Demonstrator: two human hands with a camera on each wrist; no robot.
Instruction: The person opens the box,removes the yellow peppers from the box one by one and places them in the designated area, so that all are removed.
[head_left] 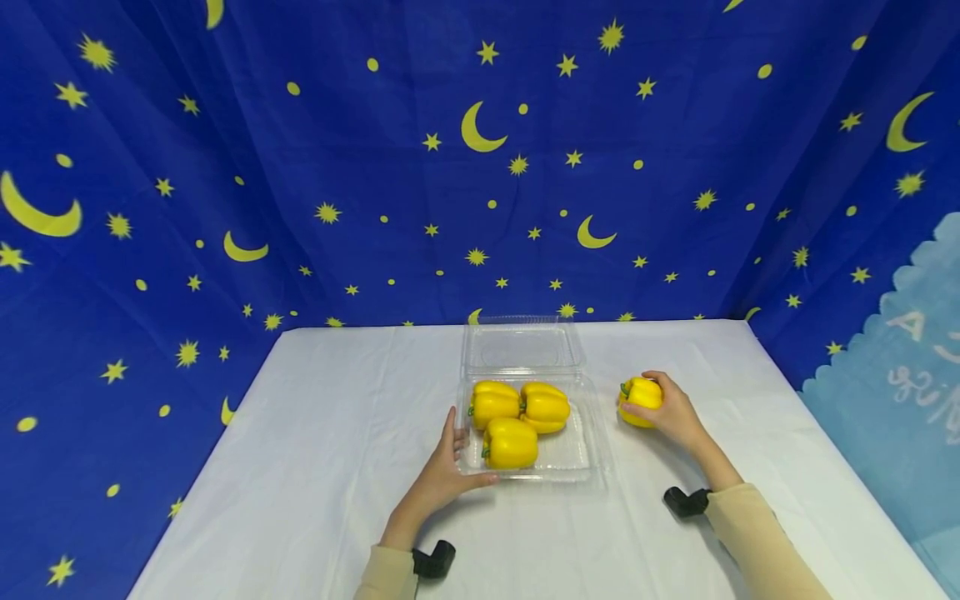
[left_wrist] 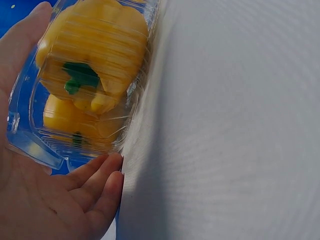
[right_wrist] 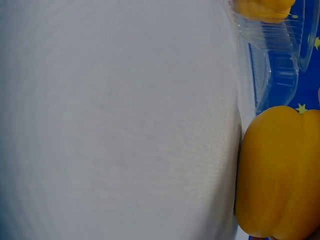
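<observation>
In the head view, a clear plastic clamshell container [head_left: 566, 454] lies with its lid [head_left: 522, 346] folded back. Three yellow bell peppers rest in its base, one at the front [head_left: 512, 443], one at back left [head_left: 495, 403] and one at back right [head_left: 545, 407]. My left hand [head_left: 442, 467] holds the base's front left corner, thumb along the front rim and fingers against the left side. To the right of the container, my right hand [head_left: 671, 412] grips a fourth yellow bell pepper [head_left: 640, 402]. In the right wrist view that pepper [right_wrist: 280, 172] sits close to the tablecloth, with the fingers mostly hidden.
A white cloth covers the table [head_left: 337, 433]. Behind it hangs a blue curtain [head_left: 405, 183] printed with yellow moons and stars. A light blue panel [head_left: 915, 400] with white lettering stands at the right. Each wrist wears a black camera mount.
</observation>
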